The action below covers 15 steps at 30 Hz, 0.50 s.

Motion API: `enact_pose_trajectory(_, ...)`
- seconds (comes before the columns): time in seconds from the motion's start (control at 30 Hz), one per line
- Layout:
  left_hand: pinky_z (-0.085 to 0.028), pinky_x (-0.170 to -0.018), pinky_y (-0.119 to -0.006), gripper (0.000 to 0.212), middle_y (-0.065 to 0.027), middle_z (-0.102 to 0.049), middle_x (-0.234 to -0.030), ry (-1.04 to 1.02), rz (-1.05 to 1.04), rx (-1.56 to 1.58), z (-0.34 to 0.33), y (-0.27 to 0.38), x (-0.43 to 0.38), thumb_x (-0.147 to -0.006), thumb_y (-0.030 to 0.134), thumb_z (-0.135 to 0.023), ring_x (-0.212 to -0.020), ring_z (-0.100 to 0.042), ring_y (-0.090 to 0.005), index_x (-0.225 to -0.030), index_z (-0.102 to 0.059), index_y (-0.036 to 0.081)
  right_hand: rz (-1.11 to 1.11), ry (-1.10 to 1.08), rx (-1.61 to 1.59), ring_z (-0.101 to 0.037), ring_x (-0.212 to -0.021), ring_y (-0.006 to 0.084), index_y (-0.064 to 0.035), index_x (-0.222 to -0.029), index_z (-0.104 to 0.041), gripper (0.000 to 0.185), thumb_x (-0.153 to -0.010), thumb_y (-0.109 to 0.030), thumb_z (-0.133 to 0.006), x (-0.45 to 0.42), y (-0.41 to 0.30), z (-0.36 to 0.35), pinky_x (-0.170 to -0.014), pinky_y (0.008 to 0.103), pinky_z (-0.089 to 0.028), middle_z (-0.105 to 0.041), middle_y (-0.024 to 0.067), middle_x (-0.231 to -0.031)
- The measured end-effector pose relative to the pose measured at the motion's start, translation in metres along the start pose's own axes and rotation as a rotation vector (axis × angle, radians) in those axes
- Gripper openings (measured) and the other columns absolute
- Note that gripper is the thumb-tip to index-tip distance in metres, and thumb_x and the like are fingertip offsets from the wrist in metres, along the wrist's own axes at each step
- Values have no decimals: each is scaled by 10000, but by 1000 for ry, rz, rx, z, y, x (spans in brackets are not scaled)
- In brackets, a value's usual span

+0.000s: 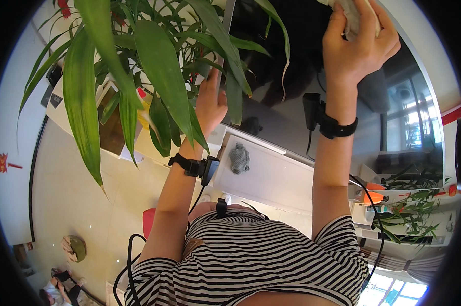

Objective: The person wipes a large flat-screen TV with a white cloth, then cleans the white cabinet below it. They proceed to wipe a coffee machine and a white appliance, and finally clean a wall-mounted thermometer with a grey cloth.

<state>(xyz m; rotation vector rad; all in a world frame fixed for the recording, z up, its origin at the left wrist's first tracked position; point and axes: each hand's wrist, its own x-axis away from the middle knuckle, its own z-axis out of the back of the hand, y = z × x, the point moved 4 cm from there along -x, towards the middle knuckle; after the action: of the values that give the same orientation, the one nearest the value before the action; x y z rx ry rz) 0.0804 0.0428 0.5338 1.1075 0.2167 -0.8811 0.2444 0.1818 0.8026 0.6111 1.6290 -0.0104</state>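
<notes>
A large flat-screen television [287, 114] with a thin silver frame stands before me. My right hand [358, 49], raised near its top, is closed around a crumpled white cloth [352, 19] held at the screen. My left hand [211, 103] grips the television's left side edge, its thumb at the front; leaves hide part of the fingers. Long green leaves of a potted plant [161, 72] hang around that hand and overlap the screen's left part. Below the screen, a crumpled grey striped cloth [239, 158] lies on a white cabinet top [268, 176].
Black wrist straps with small devices [207, 170] and cables are on both arms. Orange objects [373, 197] and another plant [414, 216] stand at right. An open box [113, 130] sits behind the leaves. A red seat [149, 222], a stool [73, 248] and a seated person [60, 287] are at left.
</notes>
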Motion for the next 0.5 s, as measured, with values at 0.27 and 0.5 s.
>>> enact_pose_trajectory(0.27,-436,-1086,-468,684,-283,-545,-1356,91,19,-23,8,1,6,-828,81,-660,-1278,-512,-481,-1477,-448,39,-32,-335,-290,-611,-1124,255,-253,-1136,-771,388,-792,-98,-678,109,-69,-8,-878,348,-480,-638,48,-1210)
enact_pose_trajectory(0.5,-418,-1111,-471,816,-286,-500,-1438,-166,198,2,12,9,4,-829,-57,-520,-1309,-477,-454,-1599,-256,6,56,-899,-537,-566,-1220,249,-205,-1184,-722,437,-763,-98,-675,211,-106,19,-871,386,-494,-605,37,-1240)
